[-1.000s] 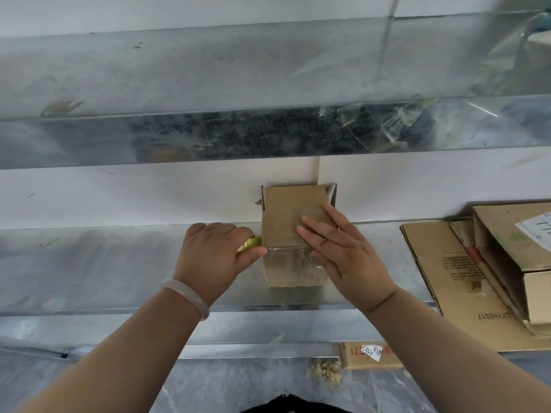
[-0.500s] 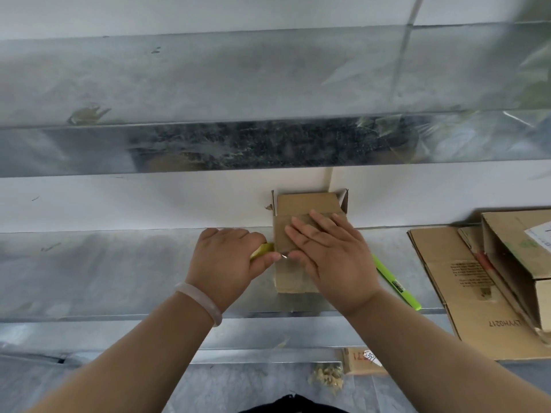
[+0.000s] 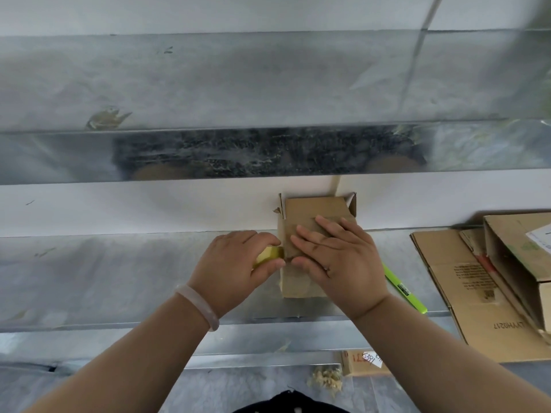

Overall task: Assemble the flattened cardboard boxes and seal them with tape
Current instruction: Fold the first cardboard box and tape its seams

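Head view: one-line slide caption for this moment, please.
Right hand presses flat on a small cardboard box on a metal shelf; left hand holds a yellow object at its left edge.

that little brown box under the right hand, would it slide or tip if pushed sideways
The small box probably slides rather than tips: it sits on a smooth metal shelf. Thin cardboard and loose far flaps suggest it is light and flexes easily; the right hand presses flat on it while the left hand grips a yellow tool.
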Tool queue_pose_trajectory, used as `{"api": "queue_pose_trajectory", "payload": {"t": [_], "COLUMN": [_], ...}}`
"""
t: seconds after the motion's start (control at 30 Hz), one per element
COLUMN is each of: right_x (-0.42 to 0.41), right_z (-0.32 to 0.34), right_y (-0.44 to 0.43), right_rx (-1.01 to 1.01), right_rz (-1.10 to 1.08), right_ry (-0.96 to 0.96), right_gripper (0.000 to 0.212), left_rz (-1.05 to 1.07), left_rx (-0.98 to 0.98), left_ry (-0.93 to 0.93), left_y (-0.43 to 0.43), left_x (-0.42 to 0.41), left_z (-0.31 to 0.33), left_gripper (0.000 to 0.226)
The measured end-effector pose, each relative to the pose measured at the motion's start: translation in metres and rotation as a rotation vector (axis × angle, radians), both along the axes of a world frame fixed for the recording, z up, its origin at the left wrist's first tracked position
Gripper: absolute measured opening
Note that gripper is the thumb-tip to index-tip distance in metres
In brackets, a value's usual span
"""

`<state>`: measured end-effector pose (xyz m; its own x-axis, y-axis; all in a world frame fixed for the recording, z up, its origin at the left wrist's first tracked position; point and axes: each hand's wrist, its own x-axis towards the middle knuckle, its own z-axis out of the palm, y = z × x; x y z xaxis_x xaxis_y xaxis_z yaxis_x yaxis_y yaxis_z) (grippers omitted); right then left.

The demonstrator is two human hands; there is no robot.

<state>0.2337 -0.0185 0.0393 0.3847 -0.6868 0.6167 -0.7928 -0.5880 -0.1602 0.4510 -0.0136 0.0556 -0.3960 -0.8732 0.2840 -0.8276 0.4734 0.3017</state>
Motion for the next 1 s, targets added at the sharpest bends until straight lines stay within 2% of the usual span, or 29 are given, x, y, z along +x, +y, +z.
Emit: {"api": "queue_pose_trajectory", "payload": {"t": [0.2, 0.33, 0.5, 0.7, 0.87, 1.0], "right_x": [-0.001, -0.001, -0.001, -0.001, -0.003, -0.003], "right_z": [-0.005, -0.005, -0.004, -0.006, -0.006, -0.004], "right_y": [-0.002, -0.002, -0.002, -0.003, -0.004, -0.002], "right_rx": [-0.036, -0.048, -0.04, -0.056, -0.05, -0.055], "right_rz": [0.01, 0.009, 0.007, 0.007, 0.0, -0.001], "right_ry": [-0.035, -0.04, -0.036, -0.038, -0.042, -0.055], "right_gripper": [0.026, 0.026, 0.026, 0.026, 0.026, 0.027], "left_rz": [-0.088, -0.08, -0.047, -0.049, -0.06, -0.103], "left_rx": [0.042, -0.041, 0.042, 0.189, 0.123, -0.077], "left_ry": [0.109, 0.035, -0.084, 0.022, 0.08, 0.175], "left_y": [-0.001, -0.003, -0.009, -0.014, -0.014, -0.007], "left_x": [0.021, 0.019, 0.018, 0.025, 0.024, 0.031], "left_z": [-0.003, -0.004, -0.001, -0.01, -0.012, -0.015], "left_gripper": [0.047, 0.048, 0.062, 0.058, 0.051, 0.046]}}
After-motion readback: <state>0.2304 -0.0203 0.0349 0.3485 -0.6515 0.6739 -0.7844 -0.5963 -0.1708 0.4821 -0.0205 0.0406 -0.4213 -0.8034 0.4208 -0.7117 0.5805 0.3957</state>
